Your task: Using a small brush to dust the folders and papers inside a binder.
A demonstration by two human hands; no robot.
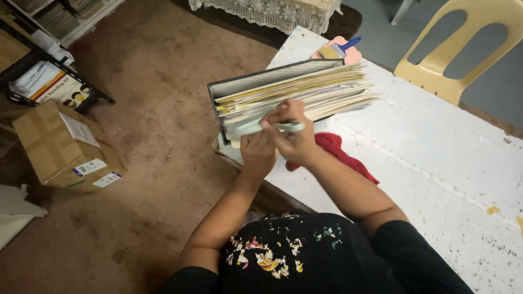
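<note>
Over the table point(436, 141), both hands, left hand point(257, 149) and right hand point(294, 136), seemingly pinch one pale sheet point(256, 126)

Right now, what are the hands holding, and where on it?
Both the left hand and the right hand grip a pale green strip against the near edge of the open old book.

Two hands are being counted, a left hand point(257, 152) and a right hand point(291, 136). One dark binder point(239, 87) stuffed with papers is being seen on one white bench point(436, 163). One red cloth point(338, 152) is being noted, one blue-handled brush point(339, 50), one cream plastic chair point(463, 49), and one cardboard box point(60, 147) on the floor.
</note>
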